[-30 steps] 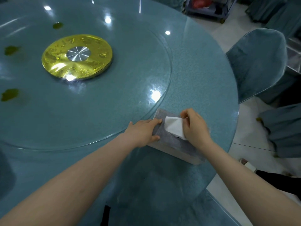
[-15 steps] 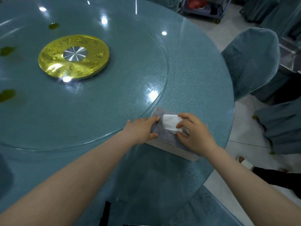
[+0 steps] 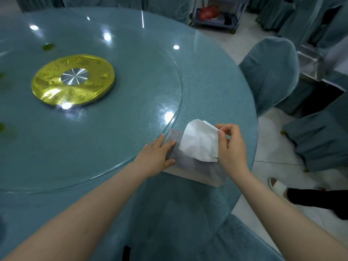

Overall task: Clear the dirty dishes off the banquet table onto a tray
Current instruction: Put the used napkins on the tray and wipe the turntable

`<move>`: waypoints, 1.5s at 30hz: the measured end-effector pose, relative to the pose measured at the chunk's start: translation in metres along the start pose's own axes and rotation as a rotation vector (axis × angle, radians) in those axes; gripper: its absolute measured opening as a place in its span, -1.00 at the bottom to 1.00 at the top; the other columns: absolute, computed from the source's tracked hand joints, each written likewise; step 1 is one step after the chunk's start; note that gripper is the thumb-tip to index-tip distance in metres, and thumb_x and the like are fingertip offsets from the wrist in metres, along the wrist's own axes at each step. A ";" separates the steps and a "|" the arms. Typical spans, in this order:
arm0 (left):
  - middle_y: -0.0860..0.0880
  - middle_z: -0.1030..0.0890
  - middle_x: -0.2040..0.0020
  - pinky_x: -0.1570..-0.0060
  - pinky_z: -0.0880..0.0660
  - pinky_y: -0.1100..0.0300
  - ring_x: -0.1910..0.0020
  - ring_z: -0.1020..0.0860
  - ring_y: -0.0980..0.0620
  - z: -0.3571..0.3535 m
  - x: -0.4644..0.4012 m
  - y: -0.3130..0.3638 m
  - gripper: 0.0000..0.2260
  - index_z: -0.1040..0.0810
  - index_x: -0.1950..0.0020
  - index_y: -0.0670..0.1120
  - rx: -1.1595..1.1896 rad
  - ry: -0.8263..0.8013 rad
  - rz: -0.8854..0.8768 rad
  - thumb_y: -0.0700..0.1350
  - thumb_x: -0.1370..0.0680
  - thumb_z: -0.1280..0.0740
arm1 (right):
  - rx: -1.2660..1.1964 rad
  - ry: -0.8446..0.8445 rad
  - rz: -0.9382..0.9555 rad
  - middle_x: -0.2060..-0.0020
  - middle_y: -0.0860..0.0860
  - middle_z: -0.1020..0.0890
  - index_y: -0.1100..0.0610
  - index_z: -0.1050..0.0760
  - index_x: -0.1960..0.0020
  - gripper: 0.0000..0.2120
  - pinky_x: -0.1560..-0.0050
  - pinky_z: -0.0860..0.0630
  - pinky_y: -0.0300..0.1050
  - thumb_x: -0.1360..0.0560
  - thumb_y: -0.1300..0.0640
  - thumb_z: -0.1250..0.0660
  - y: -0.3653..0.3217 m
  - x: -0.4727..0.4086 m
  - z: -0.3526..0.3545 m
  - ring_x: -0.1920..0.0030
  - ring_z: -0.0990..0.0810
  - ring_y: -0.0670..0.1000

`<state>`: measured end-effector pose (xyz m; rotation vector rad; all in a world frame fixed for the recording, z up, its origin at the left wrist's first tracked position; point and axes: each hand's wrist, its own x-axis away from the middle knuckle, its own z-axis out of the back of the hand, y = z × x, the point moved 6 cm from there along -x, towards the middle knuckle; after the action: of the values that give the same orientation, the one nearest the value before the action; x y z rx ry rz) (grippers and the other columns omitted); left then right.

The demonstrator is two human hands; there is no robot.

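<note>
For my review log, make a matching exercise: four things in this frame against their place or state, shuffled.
Things:
1. tissue
2. left hand
3. gold disc
4. tissue box

Places or states:
A. centre of the glass turntable
B. pinched by the right hand
C. near the table edge, beside the turntable
D. pressed flat on the box

Pairs: 1-B, 2-D, 3-A, 4-C

Both forearms are bare to the frame's lower edge, with no sleeve, and the left hand (image 3: 157, 159) and right hand (image 3: 232, 147) seem to carry no ring, watch or glove.
</note>
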<state>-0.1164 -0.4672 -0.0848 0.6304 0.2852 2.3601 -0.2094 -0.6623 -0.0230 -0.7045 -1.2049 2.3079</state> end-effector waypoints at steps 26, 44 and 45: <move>-0.04 0.02 -0.57 -0.48 -0.04 0.07 -0.53 -0.04 0.04 0.068 0.045 -0.036 -0.34 -0.07 -0.55 -0.05 0.243 0.213 0.025 0.04 -0.55 -0.31 | 0.132 0.096 0.350 0.32 -0.15 -0.44 0.08 -0.34 0.00 -0.97 0.35 -0.18 -0.09 -0.60 0.15 -0.13 -0.144 -0.041 -0.004 0.37 -0.38 -0.02; 0.00 -0.05 -0.57 -0.46 -0.10 0.12 -0.51 -0.13 0.05 0.078 0.107 -0.159 -0.34 -0.09 -0.54 -0.02 0.392 0.340 0.322 0.01 -0.53 -0.34 | -0.094 -0.384 0.241 0.43 -0.13 -0.42 -0.06 -0.31 0.18 -0.78 0.36 -0.29 -0.38 -0.59 0.19 -0.20 -0.165 -0.023 -0.165 0.42 -0.39 -0.22; 0.00 -0.05 -0.57 -0.46 -0.09 0.12 -0.51 -0.13 0.05 0.074 0.108 -0.167 -0.34 -0.09 -0.54 -0.03 0.406 0.339 0.342 0.00 -0.53 -0.34 | -0.089 -0.394 0.218 0.44 -0.13 -0.42 -0.05 -0.32 0.17 -0.80 0.36 -0.29 -0.38 -0.59 0.17 -0.19 -0.162 -0.025 -0.175 0.43 -0.39 -0.22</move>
<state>-0.0574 -0.2673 -0.0416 0.4852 0.8863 2.7630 -0.0583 -0.4849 0.0335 -0.4378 -1.4715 2.6761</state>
